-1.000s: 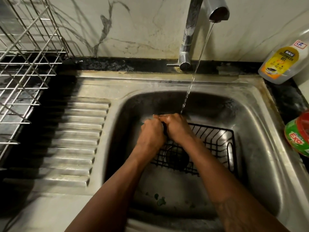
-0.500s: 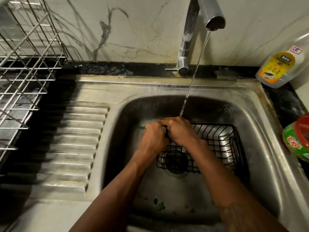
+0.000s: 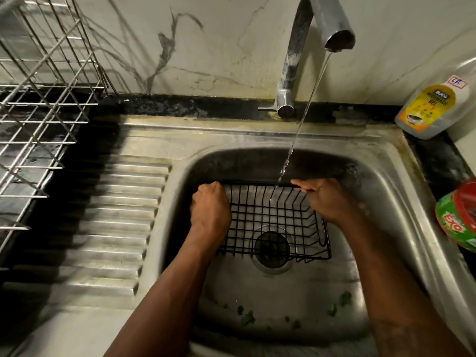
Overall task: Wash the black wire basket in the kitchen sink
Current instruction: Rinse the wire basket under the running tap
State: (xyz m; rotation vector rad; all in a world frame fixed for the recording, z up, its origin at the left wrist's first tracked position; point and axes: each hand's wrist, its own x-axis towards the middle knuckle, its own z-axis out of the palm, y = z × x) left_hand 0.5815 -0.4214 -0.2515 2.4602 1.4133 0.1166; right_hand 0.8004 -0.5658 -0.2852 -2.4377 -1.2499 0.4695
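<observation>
Rinse seemingly midway: left hand (image 3: 211, 210) at nine o'clock, right hand (image 3: 329, 202) at three, curled fingers gripping the black wire basket (image 3: 268, 215) under tap water (image 3: 296, 140).

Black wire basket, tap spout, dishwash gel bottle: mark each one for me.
black wire basket (image 3: 268, 216), head view, on its floor mesh.
tap spout (image 3: 338, 34), head view, just above the outlet.
dishwash gel bottle (image 3: 435, 104), head view, on its yellow label.

A white marble-look wall (image 3: 219, 47) with grey veins rises behind a black speckled stone surface (image 3: 185, 107). A silver wire dish rack (image 3: 43, 104) stands at left (its shadow falls rightward). The light is dim and warm.
</observation>
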